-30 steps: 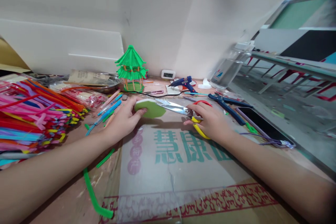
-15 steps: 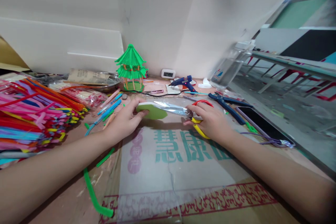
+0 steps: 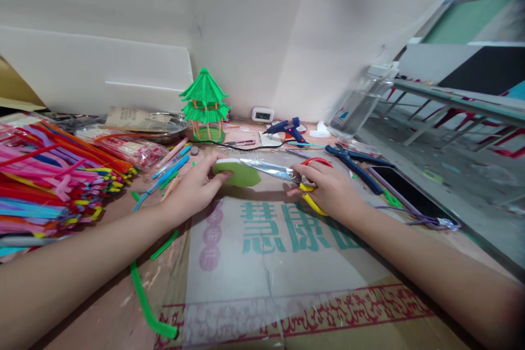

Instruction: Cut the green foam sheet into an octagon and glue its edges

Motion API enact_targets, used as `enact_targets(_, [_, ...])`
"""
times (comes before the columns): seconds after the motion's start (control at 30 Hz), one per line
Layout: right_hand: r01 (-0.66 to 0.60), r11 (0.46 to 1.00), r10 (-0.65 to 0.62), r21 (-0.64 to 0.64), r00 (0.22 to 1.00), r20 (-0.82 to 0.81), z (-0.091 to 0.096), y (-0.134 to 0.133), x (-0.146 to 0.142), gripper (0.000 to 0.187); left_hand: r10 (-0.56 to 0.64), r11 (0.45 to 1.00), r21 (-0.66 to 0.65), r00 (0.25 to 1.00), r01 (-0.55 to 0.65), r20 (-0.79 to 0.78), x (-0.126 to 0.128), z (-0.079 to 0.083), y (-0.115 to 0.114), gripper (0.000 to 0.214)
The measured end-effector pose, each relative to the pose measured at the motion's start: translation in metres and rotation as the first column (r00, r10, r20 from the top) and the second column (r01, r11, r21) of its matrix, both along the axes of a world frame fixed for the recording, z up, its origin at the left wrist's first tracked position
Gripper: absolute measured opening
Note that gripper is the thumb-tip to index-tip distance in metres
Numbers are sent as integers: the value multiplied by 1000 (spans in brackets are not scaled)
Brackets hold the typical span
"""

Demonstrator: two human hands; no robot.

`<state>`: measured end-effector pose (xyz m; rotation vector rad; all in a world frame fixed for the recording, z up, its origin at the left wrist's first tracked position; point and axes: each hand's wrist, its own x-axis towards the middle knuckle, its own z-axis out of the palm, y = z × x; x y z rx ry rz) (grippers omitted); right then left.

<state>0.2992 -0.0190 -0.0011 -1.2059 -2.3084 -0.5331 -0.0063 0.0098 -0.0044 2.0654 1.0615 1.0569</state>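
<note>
My left hand (image 3: 192, 188) pinches a round green foam piece (image 3: 240, 174) by its left edge, just above the cardboard sheet (image 3: 287, 262). My right hand (image 3: 328, 188) grips scissors (image 3: 283, 174) with red and yellow handles. Their silver blades lie across the top of the green piece, pointing left. Behind the hands stands a small green pagoda model (image 3: 205, 106) made of pipe cleaners.
A heap of coloured pipe cleaners (image 3: 49, 175) fills the left side. A green pipe cleaner (image 3: 145, 301) lies near the front left. At the back are a blue glue gun (image 3: 287, 130), a small clock (image 3: 262, 115) and a plastic bottle (image 3: 356, 104). Blue pliers (image 3: 355, 167) and a phone (image 3: 406, 194) lie to the right.
The scissor blades have closed further over the green piece and my left hand has turned the piece a little. Both arms stay in place.
</note>
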Motion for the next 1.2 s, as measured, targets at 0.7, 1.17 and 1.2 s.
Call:
enact_targets(0.7, [-13, 1000, 13, 5, 1000, -26, 1, 2, -3, 29, 31, 999, 35, 999, -30, -25, -2, -1, -1, 15])
enact_targets(1.17, [-45, 992, 37, 119, 997, 70, 2, 0, -3, 37, 10, 993, 117, 995, 2, -98, -3, -6, 0, 27])
enact_targets(1.2, [-44, 991, 36, 123, 997, 74, 2, 0, -3, 37, 10, 993, 120, 995, 2, -100, -3, -6, -1, 27])
